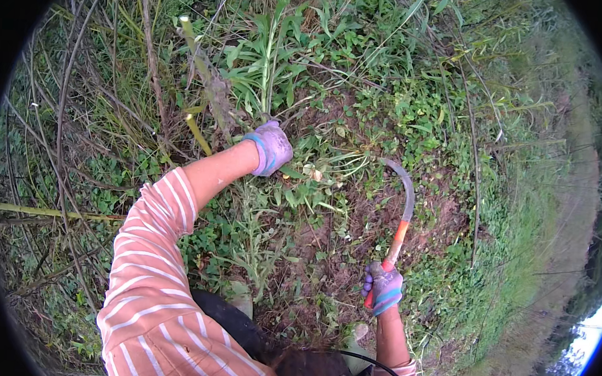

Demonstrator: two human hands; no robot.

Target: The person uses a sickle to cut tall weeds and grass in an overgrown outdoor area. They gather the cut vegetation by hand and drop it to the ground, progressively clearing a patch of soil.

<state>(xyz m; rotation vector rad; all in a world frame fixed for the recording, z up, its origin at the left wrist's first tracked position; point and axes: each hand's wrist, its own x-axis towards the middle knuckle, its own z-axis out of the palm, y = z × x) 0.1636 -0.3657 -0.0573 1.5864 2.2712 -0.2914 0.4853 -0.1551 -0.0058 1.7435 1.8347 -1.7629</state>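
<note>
My right hand (384, 286), in a soiled purple glove with a blue band, grips the handle of a sickle (409, 200). Its handle is red and orange. The curved metal blade arcs up and to the left, its tip over low cut-looking stems (351, 165). My left hand (270, 149), gloved alike, is closed at the foot of a tall leafy weed (267, 67); its fingertips are hidden beneath the palm. Low green plants and pale, wilted leaves lie between the two hands.
A thick cut shrub stump (207, 73) and a shorter cut stem (198, 134) rise beside my left forearm. Bare woody branches (64, 122) crowd the left side. Thin twigs (474, 147) stand on the right. A black cable (383, 368) crosses near my right forearm.
</note>
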